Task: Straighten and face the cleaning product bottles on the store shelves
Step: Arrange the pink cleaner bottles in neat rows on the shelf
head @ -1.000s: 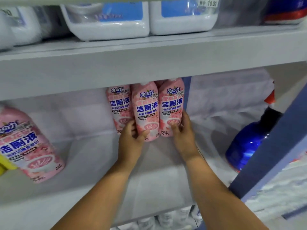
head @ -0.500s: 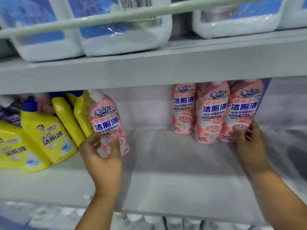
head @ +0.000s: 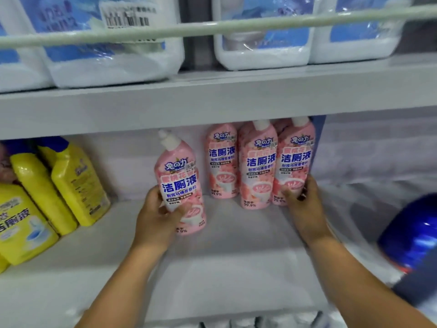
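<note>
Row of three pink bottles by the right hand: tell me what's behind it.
Behind the three pink bottles, another pink bottle top peeks out, then the shelf's pale back wall. Anything lower behind them is covered.

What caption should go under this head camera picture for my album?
Left hand grips a pink bottle while the right hand steadies the row of three pink bottles.
</note>
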Available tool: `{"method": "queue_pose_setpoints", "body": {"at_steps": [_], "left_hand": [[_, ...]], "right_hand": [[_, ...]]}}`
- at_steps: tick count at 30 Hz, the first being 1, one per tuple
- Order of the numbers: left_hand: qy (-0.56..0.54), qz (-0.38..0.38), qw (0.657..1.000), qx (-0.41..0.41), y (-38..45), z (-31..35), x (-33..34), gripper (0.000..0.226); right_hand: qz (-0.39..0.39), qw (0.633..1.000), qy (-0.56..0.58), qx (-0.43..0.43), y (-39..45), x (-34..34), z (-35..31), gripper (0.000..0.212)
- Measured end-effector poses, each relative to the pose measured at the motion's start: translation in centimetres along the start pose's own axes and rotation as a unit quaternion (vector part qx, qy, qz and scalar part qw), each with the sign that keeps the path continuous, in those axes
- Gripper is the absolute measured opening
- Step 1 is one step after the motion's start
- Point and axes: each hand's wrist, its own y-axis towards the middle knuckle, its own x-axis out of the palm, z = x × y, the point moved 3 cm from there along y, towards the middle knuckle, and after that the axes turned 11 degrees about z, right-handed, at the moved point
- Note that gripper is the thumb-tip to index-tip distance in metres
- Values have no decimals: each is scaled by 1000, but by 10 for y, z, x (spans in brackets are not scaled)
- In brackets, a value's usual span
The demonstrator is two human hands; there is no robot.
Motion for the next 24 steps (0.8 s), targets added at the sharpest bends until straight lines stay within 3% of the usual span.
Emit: {"method": "queue_pose_setpoints", "body": {"at_steps": [6, 10, 15, 24], "left_hand": [[1, -97, 995, 35, -5, 18, 79, 50], [28, -96, 994, 45, 7, 16, 93, 46], [101, -87, 987, 88, 19, 9, 94, 47], [63, -69, 989, 113, 12, -9, 105, 65]], "right_hand": [[-16, 1000, 9, 8, -2, -1, -7, 63], [-7, 1000, -5, -7, -3, -1, -9, 54], [23, 999, -39, -9, 1, 0, -1, 59], [73, 979, -188, -17, 3, 11, 11, 134]]}}
